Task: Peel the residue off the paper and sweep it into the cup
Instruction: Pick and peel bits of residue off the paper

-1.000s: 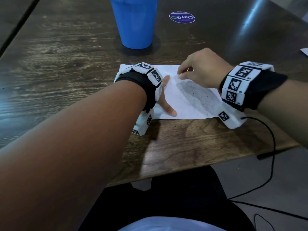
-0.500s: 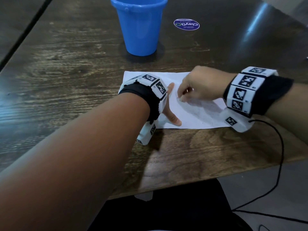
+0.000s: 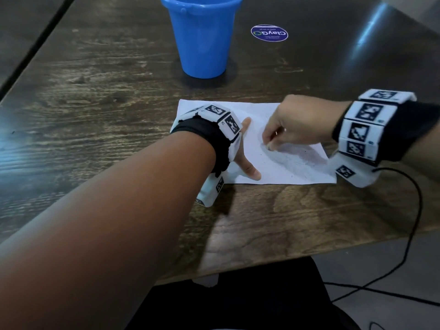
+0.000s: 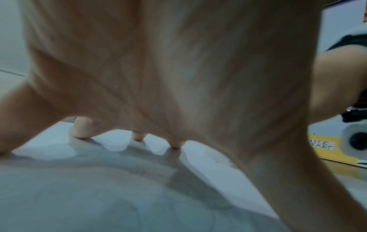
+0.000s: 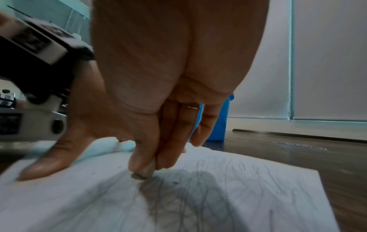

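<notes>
The left hand (image 3: 240, 148) presses spread, straight fingers on the paper (image 3: 281, 167). The right hand (image 3: 302, 125) (fingers curled) pinches a grey lump (image 5: 146, 171) against it.

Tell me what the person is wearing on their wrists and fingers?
Each wrist has a black band ringed with white blocks printed with black square codes. A thin black cable trails from the right one. A slim ring sits on a right finger. Arms are bare, no sleeves.
</notes>
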